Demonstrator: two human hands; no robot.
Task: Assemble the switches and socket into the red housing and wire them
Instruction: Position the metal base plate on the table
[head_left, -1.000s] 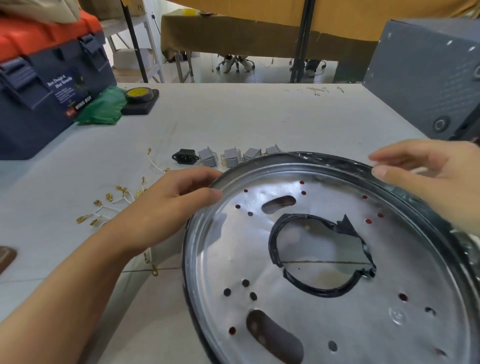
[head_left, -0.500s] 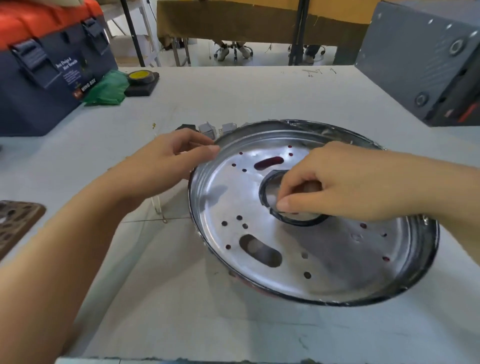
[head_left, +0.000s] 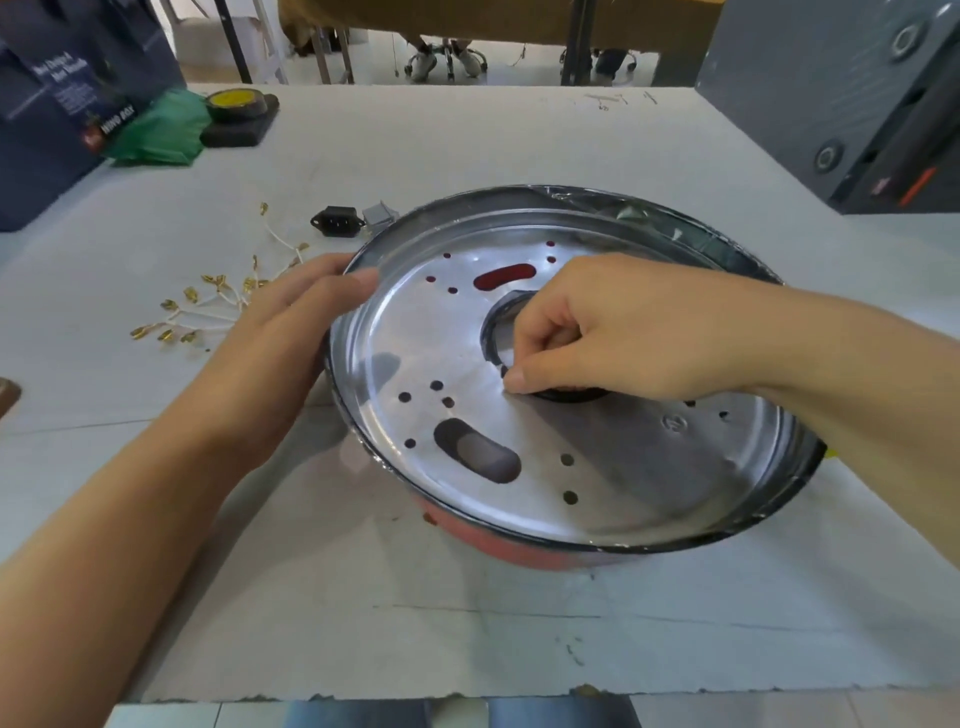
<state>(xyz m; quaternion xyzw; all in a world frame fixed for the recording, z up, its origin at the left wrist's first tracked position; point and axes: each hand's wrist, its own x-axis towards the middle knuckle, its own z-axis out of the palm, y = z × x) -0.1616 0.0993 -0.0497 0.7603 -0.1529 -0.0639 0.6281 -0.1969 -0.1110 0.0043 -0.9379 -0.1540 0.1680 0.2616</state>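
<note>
The round red housing (head_left: 519, 545) lies on the table with a shiny metal plate (head_left: 597, 478) inside it, pierced by holes and slots. My left hand (head_left: 291, 322) rests on the housing's left rim with straight fingers. My right hand (head_left: 613, 332) is over the plate's centre, its thumb and fingers pinching the black ring (head_left: 493, 332) that edges the central hole. Behind the housing lie the black socket (head_left: 337, 221) and one visible grey switch (head_left: 379, 214); other switches are hidden by the rim. White wires with brass terminals (head_left: 208, 306) lie left of my left hand.
A dark blue toolbox (head_left: 67, 104) stands at the back left, with a green cloth (head_left: 161, 130) and a yellow tape roll (head_left: 236, 101) on a black block beside it. A grey case (head_left: 841, 93) fills the back right. The table's front edge runs near the bottom.
My right hand has come from the housing's right rim to the centre and taken hold of the black ring. The housing now looks smaller and lower in view; the left hand stays on the rim.
</note>
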